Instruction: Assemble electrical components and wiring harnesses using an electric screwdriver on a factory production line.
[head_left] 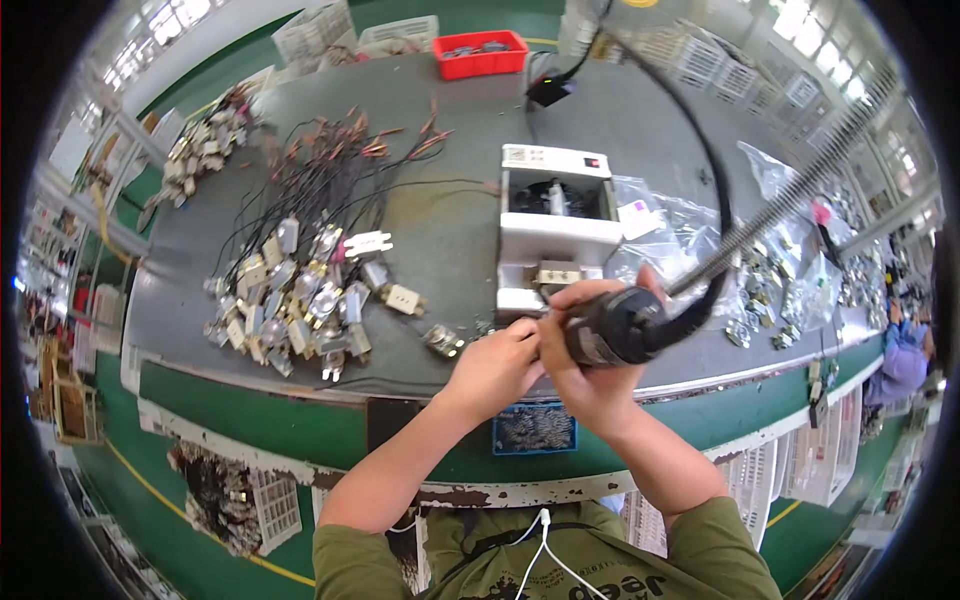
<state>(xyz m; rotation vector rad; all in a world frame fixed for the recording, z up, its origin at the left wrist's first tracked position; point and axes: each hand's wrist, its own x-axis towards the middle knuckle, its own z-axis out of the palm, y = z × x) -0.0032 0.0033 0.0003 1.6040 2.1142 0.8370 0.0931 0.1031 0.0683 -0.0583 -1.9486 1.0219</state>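
Note:
My right hand point(592, 388) is wrapped round a black electric screwdriver point(612, 330), whose back end and cable face up. My left hand point(494, 368) is closed beside it at the table's front edge, fingertips meeting the right hand's; what it pinches is hidden. Just beyond my hands stands a white screw feeder point(555, 238) with a dark open hopper. A cream block-shaped connector point(557, 273) sits at its front part. Left of my hands lies a small clear-and-metal connector point(443, 341), with a cream one point(403, 299) behind it.
A heap of wired connectors point(290, 300) covers the table's left. Plastic bags point(675, 235) and loose metal parts point(780, 290) lie right. A coil spring point(780, 205) and black cable point(700, 120) hang over the right side. A red bin point(481, 55) stands behind; a blue tray point(535, 430) sits below the edge.

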